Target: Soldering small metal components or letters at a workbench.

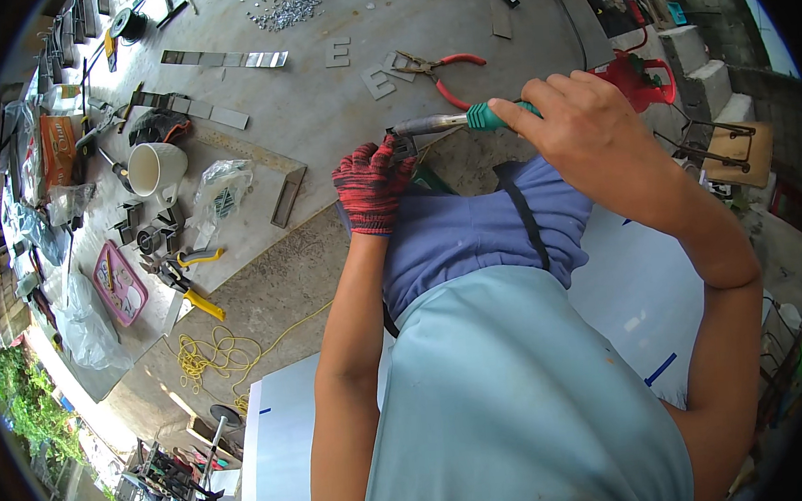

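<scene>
My right hand (586, 124), bare, is closed round the green handle of a soldering iron (430, 125), whose metal barrel points left. On my left hand (370, 186) is a red and black knitted glove. Its fingers pinch a small dark metal piece (403, 147) over my lap, at the table's near edge. The iron's tip meets or nearly meets that piece; I cannot tell which. Just beyond, several flat grey E-shaped letters (337, 52) lie on the table (254, 103), beside open red-handled pliers (450, 75).
Left on the table are a white mug (155, 168), yellow-handled cutters (182, 280), a pink tray (120, 282), plastic bags (93, 320) and metal strips (224, 58). Small metal bits (292, 6) are heaped at the far side. A yellow cord (213, 356) lies tangled on the floor.
</scene>
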A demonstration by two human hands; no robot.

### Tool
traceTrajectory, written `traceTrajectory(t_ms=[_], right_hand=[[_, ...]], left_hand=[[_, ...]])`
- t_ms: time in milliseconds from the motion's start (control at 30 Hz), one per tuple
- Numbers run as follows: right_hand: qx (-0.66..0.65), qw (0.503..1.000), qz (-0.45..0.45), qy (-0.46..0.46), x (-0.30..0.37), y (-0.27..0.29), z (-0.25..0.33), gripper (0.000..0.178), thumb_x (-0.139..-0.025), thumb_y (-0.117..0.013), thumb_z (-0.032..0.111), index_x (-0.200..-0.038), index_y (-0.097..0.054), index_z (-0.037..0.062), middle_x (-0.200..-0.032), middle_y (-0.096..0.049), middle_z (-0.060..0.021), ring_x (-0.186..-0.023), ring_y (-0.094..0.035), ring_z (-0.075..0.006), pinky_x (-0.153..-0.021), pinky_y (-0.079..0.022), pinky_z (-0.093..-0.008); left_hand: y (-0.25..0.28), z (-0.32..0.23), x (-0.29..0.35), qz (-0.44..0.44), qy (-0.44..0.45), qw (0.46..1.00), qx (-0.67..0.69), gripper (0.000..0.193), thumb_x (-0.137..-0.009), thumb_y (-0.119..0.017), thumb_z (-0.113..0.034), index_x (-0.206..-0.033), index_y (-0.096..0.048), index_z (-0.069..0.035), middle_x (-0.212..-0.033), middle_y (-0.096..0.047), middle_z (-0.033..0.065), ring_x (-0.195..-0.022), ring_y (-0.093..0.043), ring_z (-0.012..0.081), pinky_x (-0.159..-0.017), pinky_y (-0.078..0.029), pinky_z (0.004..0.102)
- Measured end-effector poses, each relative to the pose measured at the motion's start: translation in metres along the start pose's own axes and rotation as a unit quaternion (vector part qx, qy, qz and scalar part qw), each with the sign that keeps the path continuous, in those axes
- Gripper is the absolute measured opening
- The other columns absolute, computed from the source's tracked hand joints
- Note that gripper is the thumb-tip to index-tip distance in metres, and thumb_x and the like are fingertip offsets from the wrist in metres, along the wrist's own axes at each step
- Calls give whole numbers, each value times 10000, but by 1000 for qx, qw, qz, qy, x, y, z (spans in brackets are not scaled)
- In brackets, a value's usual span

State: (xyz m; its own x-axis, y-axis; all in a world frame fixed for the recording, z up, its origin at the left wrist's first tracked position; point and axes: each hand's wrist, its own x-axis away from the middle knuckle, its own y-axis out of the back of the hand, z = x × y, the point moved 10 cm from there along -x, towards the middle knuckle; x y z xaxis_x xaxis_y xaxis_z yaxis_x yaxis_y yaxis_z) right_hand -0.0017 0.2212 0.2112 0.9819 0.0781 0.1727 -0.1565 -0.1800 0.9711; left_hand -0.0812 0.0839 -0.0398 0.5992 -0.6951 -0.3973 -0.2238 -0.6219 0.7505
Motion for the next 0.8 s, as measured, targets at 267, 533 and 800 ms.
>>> traceTrajectory(t_ms=[267,533,800], right_hand=[[6,998,57,5,-11,0,4,450,-801,-656,7,-1245,-714,41,-862,-597,-73,-804,-638,-220,-727,-499,-351],[-94,994,19,-45,-1,24,-29,382,-830,-711,20,-1210,-719,51,-882,-629,-101,-780,-652,-252,-713,-494,-390],[-230,937,-103,-243,45,27,-153,325,-941,-691,102,-1265,-710,82,-972,-688,-123,-804,-668,-299,-690,-485,-404]], left_hand=[[-1,0,0,13,8,1000,7,547,-726,-884,-393,-1215,-702,-228,-1087,-682,117,-887,-632,341,-752,-496,492],[-3,-2,-5,9,6,1000,-1,543,-734,-879,-403,-1215,-691,-236,-1079,-675,106,-884,-629,336,-750,-494,493],[5,-5,-1,-13,3,1000,6,586,-686,-918,-354,-1217,-704,-229,-1063,-684,99,-905,-637,331,-768,-509,483]])
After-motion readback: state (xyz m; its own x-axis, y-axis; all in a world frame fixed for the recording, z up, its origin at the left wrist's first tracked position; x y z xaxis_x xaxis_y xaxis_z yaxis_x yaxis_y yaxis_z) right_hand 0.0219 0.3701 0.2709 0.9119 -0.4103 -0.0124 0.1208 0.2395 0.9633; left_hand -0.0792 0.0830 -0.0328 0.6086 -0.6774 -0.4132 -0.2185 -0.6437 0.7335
